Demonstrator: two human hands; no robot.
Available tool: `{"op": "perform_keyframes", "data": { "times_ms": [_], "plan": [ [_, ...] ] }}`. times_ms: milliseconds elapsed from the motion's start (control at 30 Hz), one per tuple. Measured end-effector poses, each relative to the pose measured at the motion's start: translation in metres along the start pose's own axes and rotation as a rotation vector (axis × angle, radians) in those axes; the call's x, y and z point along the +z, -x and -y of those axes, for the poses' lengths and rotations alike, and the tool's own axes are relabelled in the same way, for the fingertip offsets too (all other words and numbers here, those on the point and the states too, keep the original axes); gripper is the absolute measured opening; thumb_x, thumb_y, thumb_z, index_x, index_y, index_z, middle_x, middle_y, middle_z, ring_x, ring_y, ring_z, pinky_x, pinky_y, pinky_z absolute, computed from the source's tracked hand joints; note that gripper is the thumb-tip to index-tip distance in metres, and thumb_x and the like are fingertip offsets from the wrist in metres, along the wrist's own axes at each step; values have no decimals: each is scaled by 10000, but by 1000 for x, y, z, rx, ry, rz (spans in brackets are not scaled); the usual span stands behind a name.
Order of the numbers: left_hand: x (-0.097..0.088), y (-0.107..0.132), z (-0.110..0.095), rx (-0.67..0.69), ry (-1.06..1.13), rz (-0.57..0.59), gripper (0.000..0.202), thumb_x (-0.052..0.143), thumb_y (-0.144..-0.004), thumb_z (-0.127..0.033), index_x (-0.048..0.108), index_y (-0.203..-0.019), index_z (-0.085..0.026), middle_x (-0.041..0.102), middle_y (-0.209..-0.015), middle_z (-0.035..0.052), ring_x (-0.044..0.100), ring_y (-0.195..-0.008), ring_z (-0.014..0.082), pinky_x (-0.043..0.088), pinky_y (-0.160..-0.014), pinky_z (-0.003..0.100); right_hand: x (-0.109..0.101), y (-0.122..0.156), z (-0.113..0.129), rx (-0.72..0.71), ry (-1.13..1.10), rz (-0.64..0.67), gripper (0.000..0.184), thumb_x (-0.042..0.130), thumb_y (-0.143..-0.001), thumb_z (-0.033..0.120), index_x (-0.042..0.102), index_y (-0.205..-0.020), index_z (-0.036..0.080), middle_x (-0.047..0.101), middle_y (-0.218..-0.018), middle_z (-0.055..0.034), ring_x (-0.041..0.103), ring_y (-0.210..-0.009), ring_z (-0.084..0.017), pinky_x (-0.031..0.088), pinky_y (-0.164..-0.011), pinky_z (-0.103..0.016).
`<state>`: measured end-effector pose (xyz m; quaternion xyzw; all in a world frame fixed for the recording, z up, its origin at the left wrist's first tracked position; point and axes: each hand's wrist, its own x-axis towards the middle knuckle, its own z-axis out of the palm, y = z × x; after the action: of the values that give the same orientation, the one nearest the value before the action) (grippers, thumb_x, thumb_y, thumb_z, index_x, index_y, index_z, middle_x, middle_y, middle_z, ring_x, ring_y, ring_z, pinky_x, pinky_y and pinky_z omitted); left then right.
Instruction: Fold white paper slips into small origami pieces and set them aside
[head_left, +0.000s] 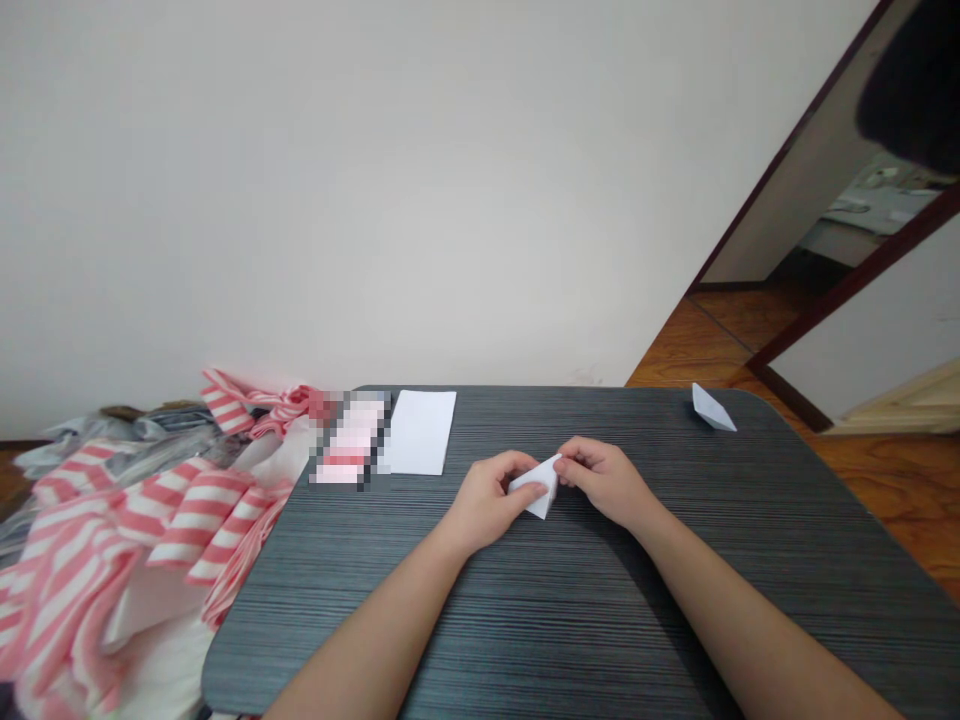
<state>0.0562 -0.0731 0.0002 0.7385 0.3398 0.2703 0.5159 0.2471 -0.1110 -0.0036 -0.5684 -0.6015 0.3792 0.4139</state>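
Observation:
Held above the middle of a dark grey wood-grain table (600,640) is a folded white paper piece (538,487). My left hand (491,498) pinches its left side between thumb and fingers. My right hand (596,478) grips its upper right corner, and the two hands nearly meet at the paper. Part of the paper is hidden by my fingers. A finished-looking white paper boat (712,408) lies at the table's far right corner, well away from both hands. A flat white paper sheet (420,432) lies at the far edge, left of my hands.
A pixelated pink-and-white item (351,440) lies next to the sheet. Pink-and-white striped fabric (150,530) heaps over the left side of the table edge. A white wall stands behind, and a wooden floor and doorway lie to the right.

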Motion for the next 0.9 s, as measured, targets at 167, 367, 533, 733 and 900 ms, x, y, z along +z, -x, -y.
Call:
{"op": "perform_keyframes", "data": {
  "times_ms": [167,367,533,733,900],
  "plan": [
    [0,1,3,-34,-13,-12,208,561,-772,-334,549,-890,-163,516,-589,-39,407,-521,75,288,-485,185,1,0,2,-94,111,-11,197,537,-816,308,558,-672,175,539,-687,-6,492,-642,-135,389,-586,-246],
    [0,0,7,-50,-9,9,187,536,-789,-337,519,-872,-171,429,-533,-61,337,-478,63,219,-453,182,5,0,-4,-9,169,22,220,508,-835,362,579,-752,171,531,-628,12,457,-567,-119,338,-503,-226],
    [1,-3,15,-83,102,-37,200,519,-803,-362,483,-875,-179,487,-583,-44,393,-499,69,244,-456,175,4,1,-7,-26,132,114,206,504,-842,342,610,-812,168,573,-687,-4,493,-613,-127,368,-542,-229],
    [2,-3,18,-120,123,-19,246,525,-798,-371,496,-943,-174,545,-615,-20,462,-521,90,293,-464,179,5,3,-7,-1,186,107,260,507,-838,385,582,-729,161,529,-611,11,457,-551,-112,322,-483,-217],
    [0,-2,8,-76,15,45,280,544,-783,-375,604,-955,-163,606,-750,16,502,-619,110,351,-539,199,5,3,-2,-24,198,129,244,524,-831,352,541,-678,162,495,-567,28,433,-519,-97,300,-466,-209]
  ]
}}
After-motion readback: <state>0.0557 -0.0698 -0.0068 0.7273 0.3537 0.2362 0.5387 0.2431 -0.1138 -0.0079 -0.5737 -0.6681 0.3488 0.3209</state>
